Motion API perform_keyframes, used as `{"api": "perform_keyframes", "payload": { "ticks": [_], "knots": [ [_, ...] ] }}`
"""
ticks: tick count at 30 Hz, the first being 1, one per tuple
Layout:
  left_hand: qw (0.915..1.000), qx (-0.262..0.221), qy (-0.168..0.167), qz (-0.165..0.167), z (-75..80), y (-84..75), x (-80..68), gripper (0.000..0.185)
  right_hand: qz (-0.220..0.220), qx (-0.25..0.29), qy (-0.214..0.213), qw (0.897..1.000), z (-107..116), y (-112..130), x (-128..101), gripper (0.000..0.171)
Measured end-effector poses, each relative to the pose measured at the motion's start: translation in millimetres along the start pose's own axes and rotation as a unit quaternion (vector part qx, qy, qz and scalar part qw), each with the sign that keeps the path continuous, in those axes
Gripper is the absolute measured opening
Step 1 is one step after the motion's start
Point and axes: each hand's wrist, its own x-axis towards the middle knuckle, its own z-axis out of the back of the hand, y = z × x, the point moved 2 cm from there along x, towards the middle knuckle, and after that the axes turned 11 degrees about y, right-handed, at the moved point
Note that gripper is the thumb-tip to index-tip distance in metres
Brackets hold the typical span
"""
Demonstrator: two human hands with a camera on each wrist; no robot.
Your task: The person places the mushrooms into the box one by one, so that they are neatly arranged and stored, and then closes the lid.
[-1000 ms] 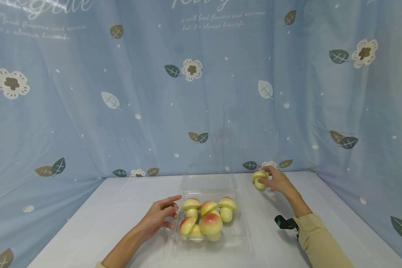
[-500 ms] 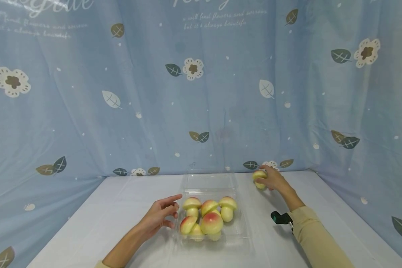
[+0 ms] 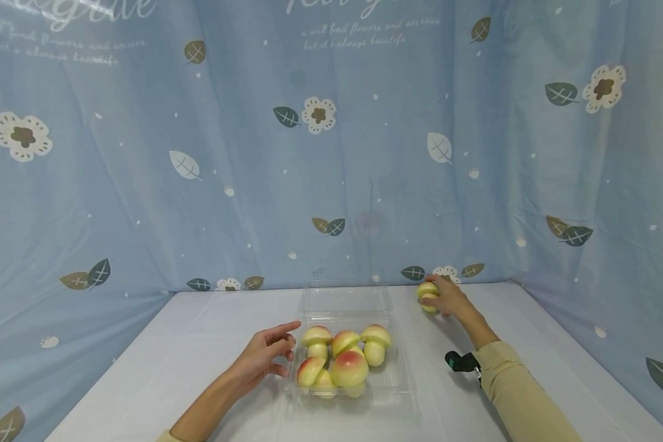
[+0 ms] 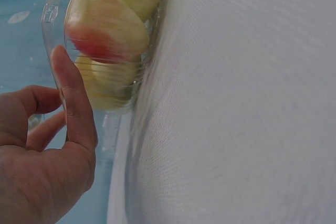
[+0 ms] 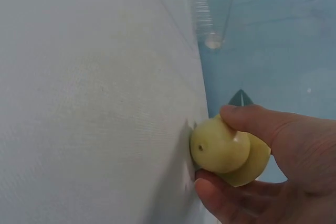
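A clear plastic clamshell box (image 3: 399,382) lies open on the white table, with several yellow-and-red toy mushrooms (image 3: 347,363) inside. My left hand (image 3: 265,355) rests against the box's left wall, thumb on the plastic (image 4: 73,98), fingers loosely curled and holding nothing. My right hand (image 3: 444,298) is at the back right of the table, thumb and fingers curled round a pale yellow toy mushroom (image 3: 428,293) whose stem end (image 5: 219,148) touches the table cloth.
The box's clear lid (image 3: 345,299) lies flat behind the tray. A blue curtain (image 3: 331,153) with flowers and leaves hangs right behind the table. A small black-and-green device (image 3: 460,361) sits at my right wrist.
My right hand has drawn slightly back and down with the mushroom, bringing it onto the table. The left hand has stayed at the box.
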Motion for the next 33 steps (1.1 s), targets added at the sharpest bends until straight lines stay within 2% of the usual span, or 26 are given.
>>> {"api": "perform_keyframes", "payload": {
  "ticks": [14,23,33],
  "knots": [
    [1.0000,0.002,-0.001,-0.004,0.5,1.5,-0.3,0.059,0.003,0.008,-0.017,1.000,-4.3,-0.3,0.3,0.063],
    [1.0000,0.004,0.001,-0.005,-0.8,-0.8,-1.0,0.059,-0.007,0.010,-0.014,1.000,-3.2,3.9,-4.4,0.059],
    [1.0000,0.004,-0.001,-0.006,-1.4,-0.6,-1.2,0.059,-0.006,0.007,-0.011,1.000,-3.1,2.7,-6.5,0.062]
  ]
}}
